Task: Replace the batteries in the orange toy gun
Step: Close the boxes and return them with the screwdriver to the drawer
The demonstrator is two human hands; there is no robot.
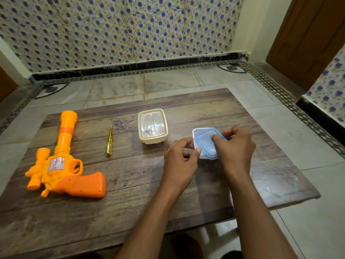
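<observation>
What the small white box (196, 139) holds cannot be made out: its blue lid (207, 143) sits tilted across the top, and both hands cover its sides. The left hand (180, 157) pinches the box's near left edge with thumb and curled fingers; the right hand (236, 144) grips the lid, thumb pressed on top. The cream-lidded box (152, 126), just left of centre, shows only glare through its clear lid. At the left of the frame, well apart from the hands, lies the orange toy gun (63, 163) on its side, barrel pointing up-frame. One yellow-handled screwdriver (108, 143) lies between gun and boxes. Everything rests on one wooden board (130, 184) over floor tiles (168, 81). Two boxes, one gun.
</observation>
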